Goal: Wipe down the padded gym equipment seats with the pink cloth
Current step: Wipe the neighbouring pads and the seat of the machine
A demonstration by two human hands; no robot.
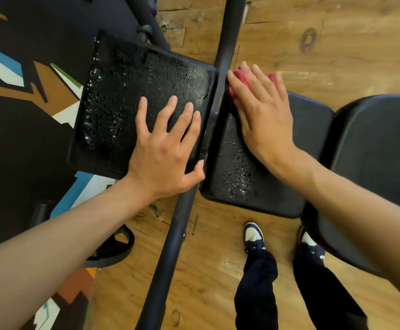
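Two black padded seats lie side by side, split by a black metal bar. The left pad (pixel 122 91) is covered in water droplets. My left hand (pixel 165 148) rests flat on its near right part, fingers spread, thumb at the pad's edge. The right pad (pixel 237 177) carries droplets on its near left part. My right hand (pixel 263 110) presses the pink cloth (pixel 235 76) flat onto the far end of that pad. Only the cloth's edges show, past my fingertips and beside my fingers; the rest is hidden under my palm.
A black metal bar (pixel 177 225) runs diagonally between the pads. Another black padded seat (pixel 379 148) stands at the right. My two shoes (pixel 253 236) stand on the wooden floor below. A patterned dark mat (pixel 15 129) covers the left side.
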